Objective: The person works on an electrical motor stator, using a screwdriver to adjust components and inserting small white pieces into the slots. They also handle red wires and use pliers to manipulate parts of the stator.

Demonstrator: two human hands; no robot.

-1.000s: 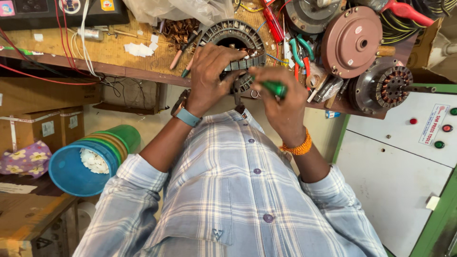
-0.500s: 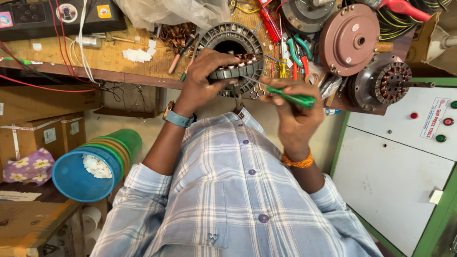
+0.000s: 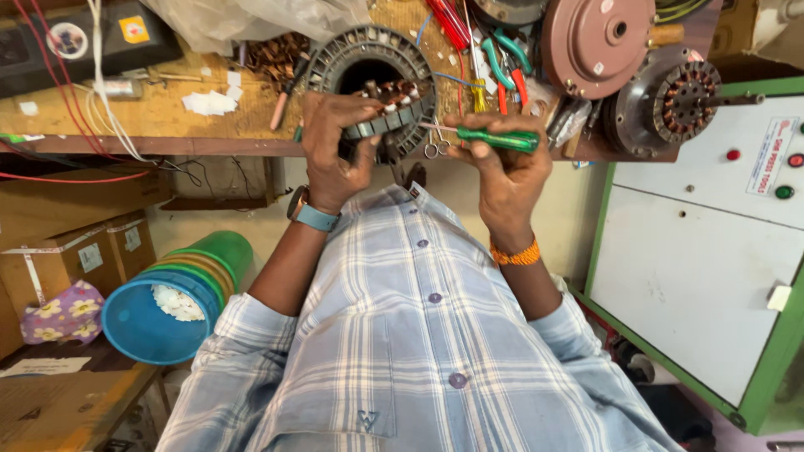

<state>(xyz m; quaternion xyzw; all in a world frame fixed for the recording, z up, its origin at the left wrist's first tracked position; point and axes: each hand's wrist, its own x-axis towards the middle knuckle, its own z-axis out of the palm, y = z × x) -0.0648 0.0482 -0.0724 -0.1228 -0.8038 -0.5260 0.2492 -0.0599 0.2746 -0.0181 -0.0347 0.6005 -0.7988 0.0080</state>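
A round grey motor stator (image 3: 368, 48) with copper windings lies at the edge of the wooden workbench (image 3: 126, 117). My left hand (image 3: 331, 151), a blue watch on its wrist, grips the stator's near rim with the fingers over the slots. My right hand (image 3: 507, 176), with an orange band on the wrist, is closed around a green-handled screwdriver (image 3: 500, 139). The screwdriver lies level, its thin shaft pointing left at the stator's rim. Small scissors (image 3: 434, 149) lie just below the shaft. My checked shirt fills the bottom of the view.
Pliers and red tools (image 3: 507, 59), a brown round motor cover (image 3: 595, 33) and a wound rotor (image 3: 682, 96) crowd the bench's right side. A white and green cabinet (image 3: 703, 251) stands at right. Stacked blue and green buckets (image 3: 167, 301) and cardboard boxes (image 3: 75, 259) are at left.
My right hand has moved up and right from the stator and turned the screwdriver level. My left hand stays on the stator's rim.
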